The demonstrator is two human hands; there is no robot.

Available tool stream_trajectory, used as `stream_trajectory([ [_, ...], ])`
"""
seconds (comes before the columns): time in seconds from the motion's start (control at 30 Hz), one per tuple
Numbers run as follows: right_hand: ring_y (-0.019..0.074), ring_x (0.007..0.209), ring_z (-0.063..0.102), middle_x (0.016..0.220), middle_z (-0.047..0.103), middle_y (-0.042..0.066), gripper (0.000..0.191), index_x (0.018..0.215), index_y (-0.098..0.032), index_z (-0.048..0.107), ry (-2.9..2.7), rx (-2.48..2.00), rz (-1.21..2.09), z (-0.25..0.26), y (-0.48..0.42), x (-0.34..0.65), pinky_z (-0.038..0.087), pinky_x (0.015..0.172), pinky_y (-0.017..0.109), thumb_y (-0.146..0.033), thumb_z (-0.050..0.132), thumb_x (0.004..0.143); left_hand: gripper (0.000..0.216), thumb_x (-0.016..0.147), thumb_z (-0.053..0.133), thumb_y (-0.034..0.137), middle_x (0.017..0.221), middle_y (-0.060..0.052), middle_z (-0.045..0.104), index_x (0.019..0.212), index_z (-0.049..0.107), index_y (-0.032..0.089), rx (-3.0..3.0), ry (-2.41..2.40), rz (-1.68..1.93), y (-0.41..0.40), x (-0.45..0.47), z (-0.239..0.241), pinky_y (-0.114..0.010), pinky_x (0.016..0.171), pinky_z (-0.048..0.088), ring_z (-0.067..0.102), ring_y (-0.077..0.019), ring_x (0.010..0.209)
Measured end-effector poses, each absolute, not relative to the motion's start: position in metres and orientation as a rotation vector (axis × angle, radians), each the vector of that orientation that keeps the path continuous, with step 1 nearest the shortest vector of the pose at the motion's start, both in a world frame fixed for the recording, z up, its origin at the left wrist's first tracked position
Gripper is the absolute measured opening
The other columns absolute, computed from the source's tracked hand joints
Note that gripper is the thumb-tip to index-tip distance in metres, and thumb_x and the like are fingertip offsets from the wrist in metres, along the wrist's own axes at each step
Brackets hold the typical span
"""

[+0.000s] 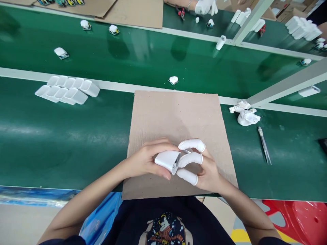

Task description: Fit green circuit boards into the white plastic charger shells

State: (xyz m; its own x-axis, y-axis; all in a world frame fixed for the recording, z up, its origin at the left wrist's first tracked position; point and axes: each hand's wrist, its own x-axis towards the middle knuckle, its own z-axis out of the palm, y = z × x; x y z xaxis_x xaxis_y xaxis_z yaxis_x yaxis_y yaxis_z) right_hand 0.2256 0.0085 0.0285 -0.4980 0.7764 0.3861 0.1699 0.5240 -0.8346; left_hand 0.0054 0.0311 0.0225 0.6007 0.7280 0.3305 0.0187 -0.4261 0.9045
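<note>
My left hand (148, 158) grips a small white plastic housing (167, 160) over a brown cardboard sheet (176, 115). My right hand (201, 166), with white finger cots on three fingers, curls against the open end of the same housing. Both hands meet at the sheet's near middle. What is inside the housing is hidden by my fingers.
Two rows of white housings (67, 90) lie at the left on the green bench. Tweezers (264, 149) and crumpled white scraps (245, 114) lie at the right. Small white parts (173, 80) sit on the conveyor belt. Another person's gloved hand (205, 6) works at the far side.
</note>
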Motion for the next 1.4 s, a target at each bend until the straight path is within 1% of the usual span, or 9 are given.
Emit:
stream_trajectory([
  [0.1, 0.0210, 0.104, 0.061, 0.111, 0.057, 0.005, 0.017, 0.092, -0.025, 0.057, -1.774, -0.757, 1.040, 0.028, 0.014, 0.229, 0.055, 0.088, 0.040, -0.029, 0.072, 0.085, 0.058, 0.083, 0.060, 0.063, 0.085, -0.005, 0.061, 0.122, 0.063, 0.021, 1.860, 0.594, 0.937, 0.031, 0.005, 0.022, -0.026, 0.061, 0.046, 0.058, -0.0154, 0.072],
  [0.27, 0.0171, 0.080, 0.065, 0.080, 0.062, -0.001, 0.012, 0.082, -0.024, 0.059, -1.528, -0.843, 0.964, 0.027, 0.022, 0.231, 0.057, 0.075, 0.037, -0.017, 0.067, 0.087, 0.061, 0.082, 0.060, 0.065, 0.083, -0.005, 0.061, 0.125, 0.064, 0.023, 1.795, 0.570, 0.952, 0.029, 0.004, 0.020, -0.026, 0.061, 0.045, 0.057, -0.0157, 0.071],
  [0.43, 0.0176, 0.078, 0.066, 0.082, 0.067, -0.002, 0.016, 0.089, -0.026, 0.066, -1.582, -0.867, 0.861, 0.025, 0.026, 0.234, 0.057, 0.078, 0.039, -0.012, 0.070, 0.084, 0.064, 0.077, 0.064, 0.067, 0.084, -0.005, 0.061, 0.122, 0.067, 0.022, 1.606, 0.558, 0.938, 0.028, 0.004, 0.021, -0.025, 0.063, 0.043, 0.057, -0.0151, 0.072],
  [0.53, 0.0201, 0.080, 0.067, 0.086, 0.069, 0.000, 0.014, 0.089, -0.027, 0.069, -1.695, -0.984, 0.558, 0.024, 0.044, 0.264, 0.056, 0.078, 0.040, -0.014, 0.072, 0.082, 0.065, 0.078, 0.062, 0.068, 0.089, -0.007, 0.063, 0.122, 0.068, 0.021, 1.508, 0.562, 0.938, 0.028, 0.003, 0.021, -0.025, 0.064, 0.041, 0.056, -0.0157, 0.074],
  [0.67, 0.0247, 0.085, 0.066, 0.088, 0.071, 0.006, 0.007, 0.091, -0.023, 0.071, -1.851, -1.451, -0.188, 0.014, 0.085, 0.351, 0.052, 0.080, 0.040, -0.026, 0.065, 0.089, 0.063, 0.080, 0.060, 0.069, 0.089, -0.007, 0.062, 0.121, 0.069, 0.022, 1.416, 0.587, 0.956, 0.029, 0.001, 0.020, -0.024, 0.062, 0.038, 0.053, -0.0142, 0.072],
  [0.77, 0.0283, 0.076, 0.059, 0.078, 0.070, 0.014, 0.021, 0.079, -0.019, 0.070, -1.905, -1.623, -0.512, -0.001, 0.105, 0.416, 0.047, 0.062, 0.038, -0.036, 0.062, 0.088, 0.063, 0.080, 0.060, 0.070, 0.088, -0.007, 0.062, 0.119, 0.070, 0.021, 1.396, 0.601, 0.977, 0.030, 0.000, 0.020, -0.024, 0.062, 0.038, 0.053, -0.0146, 0.072],
  [1.0, 0.0305, 0.077, 0.050, 0.071, 0.063, 0.016, 0.017, 0.064, -0.024, 0.055, -2.060, -1.668, -0.639, -0.030, 0.104, 0.460, 0.037, 0.055, 0.037, -0.025, 0.062, 0.080, 0.065, 0.078, 0.062, 0.070, 0.095, -0.011, 0.066, 0.116, 0.071, 0.018, 1.307, 0.601, 1.000, 0.031, 0.000, 0.020, -0.026, 0.066, 0.044, 0.059, -0.0185, 0.079],
  [1.13, 0.0303, 0.082, 0.050, 0.077, 0.062, 0.015, 0.020, 0.061, -0.025, 0.046, -2.185, -1.666, -0.634, -0.029, 0.112, 0.466, 0.038, 0.058, 0.036, -0.018, 0.059, 0.074, 0.067, 0.077, 0.063, 0.071, 0.093, -0.011, 0.066, 0.116, 0.071, 0.018, 1.281, 0.597, 0.983, 0.031, -0.001, 0.020, -0.026, 0.065, 0.043, 0.057, -0.0176, 0.077],
  [1.4, 0.0301, 0.080, 0.054, 0.062, 0.053, 0.009, 0.024, 0.057, -0.026, 0.040, -2.387, -1.550, -0.693, -0.014, 0.122, 0.468, 0.039, 0.065, 0.040, -0.017, 0.059, 0.069, 0.068, 0.076, 0.063, 0.071, 0.094, -0.010, 0.065, 0.119, 0.070, 0.019, 1.269, 0.527, 0.950, 0.029, -0.002, 0.023, -0.025, 0.065, 0.042, 0.056, -0.0165, 0.077],
])
